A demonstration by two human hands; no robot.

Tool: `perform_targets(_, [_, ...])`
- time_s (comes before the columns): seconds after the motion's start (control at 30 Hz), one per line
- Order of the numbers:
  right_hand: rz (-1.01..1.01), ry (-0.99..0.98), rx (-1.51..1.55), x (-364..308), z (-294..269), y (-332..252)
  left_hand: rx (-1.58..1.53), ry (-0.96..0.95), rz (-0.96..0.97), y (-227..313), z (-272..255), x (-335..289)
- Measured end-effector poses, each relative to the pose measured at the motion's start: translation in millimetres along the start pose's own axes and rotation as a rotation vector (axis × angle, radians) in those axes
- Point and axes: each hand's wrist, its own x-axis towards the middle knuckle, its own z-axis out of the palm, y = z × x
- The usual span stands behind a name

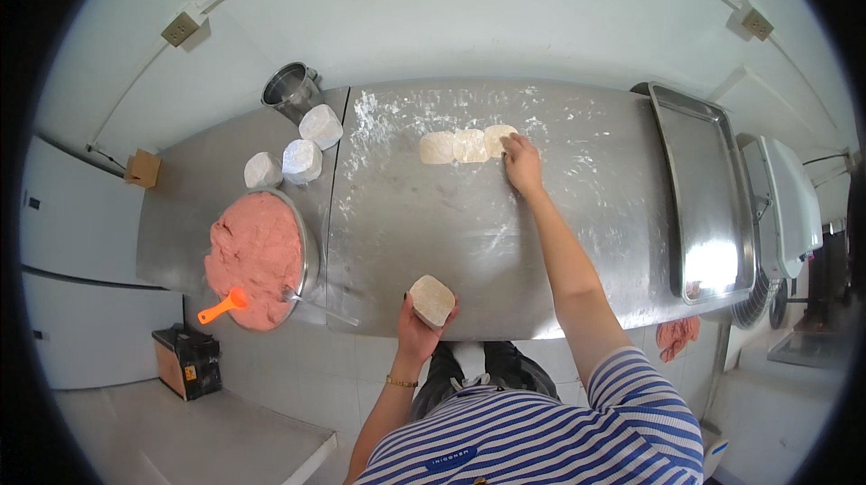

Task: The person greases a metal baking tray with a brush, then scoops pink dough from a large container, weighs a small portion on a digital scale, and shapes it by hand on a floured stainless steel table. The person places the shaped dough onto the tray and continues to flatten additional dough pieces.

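Near the table's front edge my left hand (pixel 419 330) holds a stack of pale, floured dough wrappers (pixel 433 299), fingers wrapped round its sides. My right hand (pixel 522 166) reaches far across the table, its fingers pinched at the right edge of a single dough wrapper (pixel 499 138). That wrapper lies at the right end of a short row. Left of it are a middle wrapper (pixel 469 147) and a left wrapper (pixel 437 148), their edges touching or slightly overlapping. Part of the pinched edge is hidden by my fingers.
A large metal bowl (pixel 313 259) of pink filling (pixel 257 250) stands at left with an orange scoop (pixel 224 304) and a metal utensil (pixel 329 308). Several wrapped white stacks (pixel 302 161) sit behind it, near a metal pot (pixel 292 91). A metal tray (pixel 708 187) lies at right beside a white scale-like appliance (pixel 790 201).
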Motion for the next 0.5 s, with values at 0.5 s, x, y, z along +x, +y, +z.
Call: perform_targets(0.5, [-0.041,-0.086,0.087,-9,-6,18,0.034,-0.047,0.011,-4,45,24])
